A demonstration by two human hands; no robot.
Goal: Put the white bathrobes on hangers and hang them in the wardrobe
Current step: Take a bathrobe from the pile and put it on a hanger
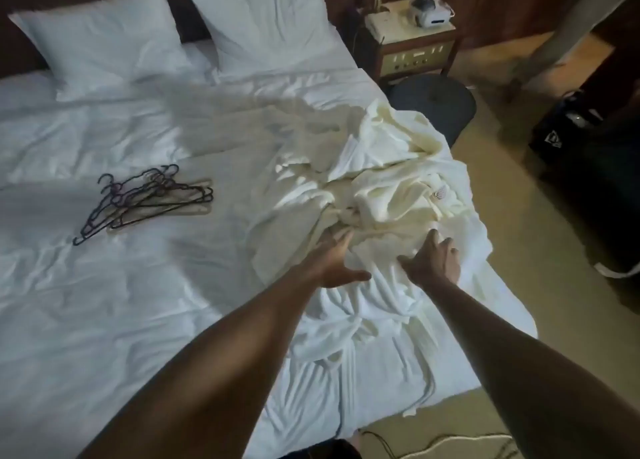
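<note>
The white bathrobes (pixel 391 195) are lying in a crumpled heap on the right side of the bed (pixel 104 320), near its edge, with folds trailing down toward the foot; I am reading them as soft, limp cloth, thick enough to carry some weight yet giving no stiffness at all, so any one pinch is likely to drag the rest along; I cannot tell where one robe ends and the next begins. I am judging the collar or shoulders the best place to take hold, though neither is showing plainly in the tangle. My left hand (pixel 334 263) is reaching onto the heap with fingers stretched out, gripping nothing as yet; my right hand (pixel 434 261) is resting spread on the cloth just beside it, likewise released. The hangers (pixel 145 199), dark and thin, are lying in a loose bunch on the sheet well apart to the left; two pillows (pixel 104 43) are sitting at the head; a bedside cabinet (pixel 415 50) is standing beyond the bed.
</note>
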